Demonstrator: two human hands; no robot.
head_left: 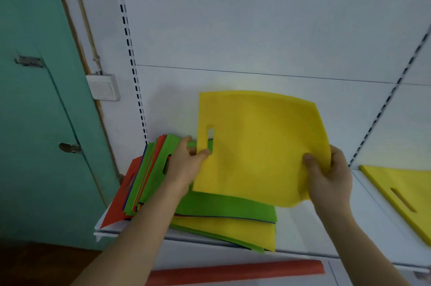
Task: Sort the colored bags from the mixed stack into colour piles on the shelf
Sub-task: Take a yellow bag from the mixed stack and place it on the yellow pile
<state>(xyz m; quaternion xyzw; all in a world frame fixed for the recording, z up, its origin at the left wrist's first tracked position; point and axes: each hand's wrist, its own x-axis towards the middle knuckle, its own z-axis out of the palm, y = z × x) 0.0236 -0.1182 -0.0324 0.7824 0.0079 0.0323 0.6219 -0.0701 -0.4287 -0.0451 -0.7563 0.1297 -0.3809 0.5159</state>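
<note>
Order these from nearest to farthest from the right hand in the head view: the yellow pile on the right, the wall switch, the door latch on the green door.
From the right hand:
1. Yellow pile, on the shelf just right of it.
2. Wall switch, up left, beyond the mixed stack.
3. Door latch, far left.

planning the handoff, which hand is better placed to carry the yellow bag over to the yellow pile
Right. The right hand already pinches the yellow bag on the edge nearest the yellow pile at far right. The left hand sits over the mixed stack.
</note>
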